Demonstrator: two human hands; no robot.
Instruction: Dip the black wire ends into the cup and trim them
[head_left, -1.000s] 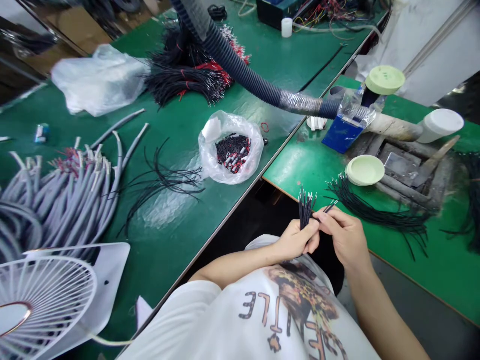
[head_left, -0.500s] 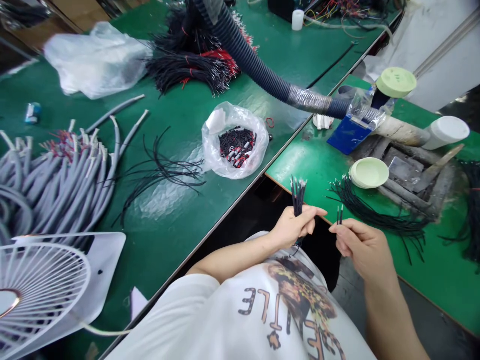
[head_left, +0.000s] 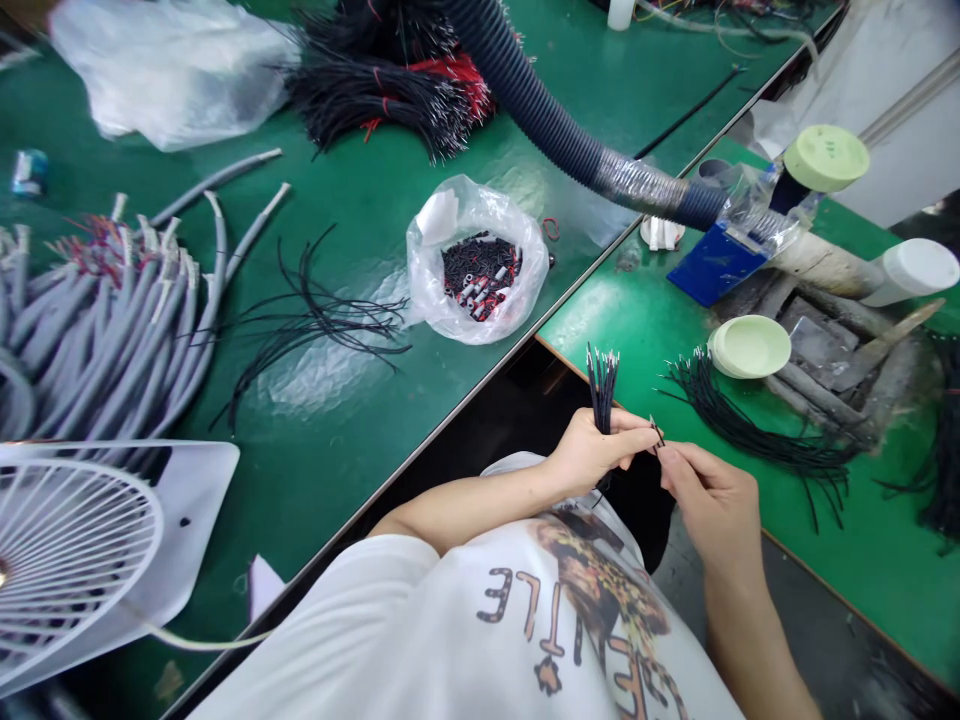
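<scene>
My left hand (head_left: pixel 596 450) is closed around a small bundle of short black wires (head_left: pixel 602 385) that stands upright, its stripped tips pointing up. My right hand (head_left: pixel 705 495) pinches a black wire or two (head_left: pixel 655 430) and holds the tips right against the fingertips of the left hand. Both hands hover above the gap between two green tables, close to my chest. A loose fan of black wires (head_left: pixel 742 430) lies on the right table (head_left: pixel 645 320) just beyond my right hand.
A plastic bag of small red and black parts (head_left: pixel 478 275) sits on the left table (head_left: pixel 360 420). Grey cables (head_left: pixel 105 310), loose black wires (head_left: pixel 315 320) and a white fan (head_left: pixel 82 560) lie to the left. A corrugated dark hose (head_left: pixel 555 120) crosses to a blue fixture (head_left: pixel 712 265) beside pale green lids (head_left: pixel 750 345).
My right hand, which had pulled apart to the right with its wires half a second ago, has come back to touch the left hand's bundle. The view has shifted slightly.
</scene>
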